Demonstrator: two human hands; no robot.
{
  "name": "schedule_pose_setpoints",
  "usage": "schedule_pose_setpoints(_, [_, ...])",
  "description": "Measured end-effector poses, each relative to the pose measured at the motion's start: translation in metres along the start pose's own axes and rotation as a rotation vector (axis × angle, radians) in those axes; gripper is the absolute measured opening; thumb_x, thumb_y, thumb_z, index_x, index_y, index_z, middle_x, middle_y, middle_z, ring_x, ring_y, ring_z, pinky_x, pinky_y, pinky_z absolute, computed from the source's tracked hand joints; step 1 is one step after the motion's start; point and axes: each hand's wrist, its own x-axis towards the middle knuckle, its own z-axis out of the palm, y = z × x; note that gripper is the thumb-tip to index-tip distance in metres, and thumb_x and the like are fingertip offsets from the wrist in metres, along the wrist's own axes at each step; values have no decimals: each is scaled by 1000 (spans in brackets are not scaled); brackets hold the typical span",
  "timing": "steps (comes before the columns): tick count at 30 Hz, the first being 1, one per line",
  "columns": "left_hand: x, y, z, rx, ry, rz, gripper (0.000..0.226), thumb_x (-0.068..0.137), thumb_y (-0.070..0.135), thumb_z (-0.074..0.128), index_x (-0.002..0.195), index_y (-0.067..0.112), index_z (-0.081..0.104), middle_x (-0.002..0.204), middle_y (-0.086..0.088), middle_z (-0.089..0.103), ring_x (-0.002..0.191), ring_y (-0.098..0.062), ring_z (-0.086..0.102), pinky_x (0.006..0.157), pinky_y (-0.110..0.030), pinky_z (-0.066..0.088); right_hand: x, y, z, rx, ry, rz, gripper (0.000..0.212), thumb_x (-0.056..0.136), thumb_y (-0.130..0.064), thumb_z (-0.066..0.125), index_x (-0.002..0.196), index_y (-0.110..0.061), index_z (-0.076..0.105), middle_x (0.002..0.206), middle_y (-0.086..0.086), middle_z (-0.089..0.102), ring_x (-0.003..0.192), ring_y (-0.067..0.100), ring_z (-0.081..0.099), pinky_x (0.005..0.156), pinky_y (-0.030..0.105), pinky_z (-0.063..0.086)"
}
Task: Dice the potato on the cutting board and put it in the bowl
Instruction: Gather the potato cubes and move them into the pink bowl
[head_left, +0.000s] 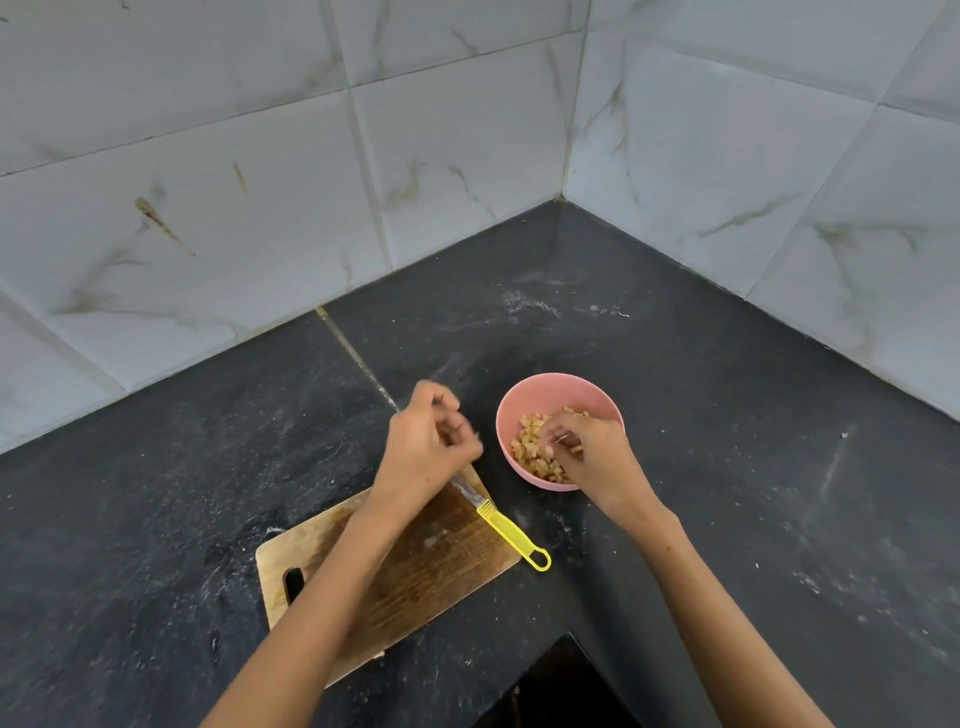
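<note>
A pink bowl (524, 395) stands on the dark counter, holding a heap of diced potato (530, 447). My right hand (592, 457) reaches into the bowl, its bunched fingertips down among the dice; whether they pinch any pieces is hidden. My left hand (426, 447) hovers over the far end of the wooden cutting board (415, 571), blurred, with fingers curled and nothing visible in them. A knife with a yellow handle (511, 535) lies across the board's right edge, its blade partly under my left hand. No potato shows on the board.
The black stone counter (727, 441) fits into a corner of marble-tiled walls (467, 156) and carries pale smears and crumbs. Its front edge has a dark cut-out (561, 686) below the board.
</note>
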Motion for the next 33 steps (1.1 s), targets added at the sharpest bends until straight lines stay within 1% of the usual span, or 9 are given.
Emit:
schedule_pose_setpoints(6, [34,26,44,-202,-85,-38,38,75,9,77,85,22,43,86,-11,69,81,-22,68,77,-39,57,-4,-7,-22,331,137,-107,33,79,-2,74,106,-20,72,100,-12,70,91,5,67,86,24,55])
schedule_pose_setpoints(12, [40,29,57,-225,-154,-52,36,77,9,76,98,17,48,86,0,72,82,-11,69,78,-28,56,0,0,-35,280,263,-162,18,77,-5,77,92,-15,78,91,-3,75,87,9,69,86,21,54])
schedule_pose_setpoints(14, [41,28,57,-187,-152,-10,36,79,9,74,103,17,49,86,6,72,81,-4,68,76,-18,53,2,5,-39,220,285,-132,14,80,-5,74,92,-13,78,92,0,75,88,11,69,86,24,54])
schedule_pose_setpoints(17, [38,25,57,-25,-110,96,32,83,8,69,105,22,50,90,13,69,85,0,64,71,-3,45,9,11,-42,23,134,-71,23,91,-4,60,106,-14,74,109,3,71,101,17,65,90,26,53])
schedule_pose_setpoints(20, [33,19,59,104,-83,149,25,87,11,65,108,20,54,102,10,66,95,-6,62,76,-10,48,13,10,-41,-187,-29,-40,30,96,-7,51,118,-17,68,119,4,65,104,20,64,89,27,53])
schedule_pose_setpoints(22, [29,17,61,193,-61,191,22,88,13,64,108,19,57,107,8,65,100,-7,60,83,-19,50,11,6,-40,-205,64,-51,26,96,-8,51,110,-15,71,110,3,69,97,18,65,86,25,53])
schedule_pose_setpoints(25, [26,15,63,290,-24,210,24,89,16,63,113,17,59,113,4,64,105,-10,58,86,-17,43,12,2,-40,-92,264,-93,18,91,-5,58,98,-13,73,100,1,70,89,18,66,77,23,51])
schedule_pose_setpoints(29, [21,13,63,357,23,174,30,91,19,61,121,16,60,122,1,61,114,-12,54,91,-16,35,13,-2,-40,-153,104,-90,31,91,0,54,111,-18,70,114,2,67,101,20,65,84,26,54])
schedule_pose_setpoints(33, [14,8,56,376,61,178,31,90,15,62,121,17,61,124,1,62,118,-13,52,98,-23,36,10,-5,-38,-126,293,-74,24,88,-20,67,112,-18,65,117,-5,57,100,13,59,75,19,46])
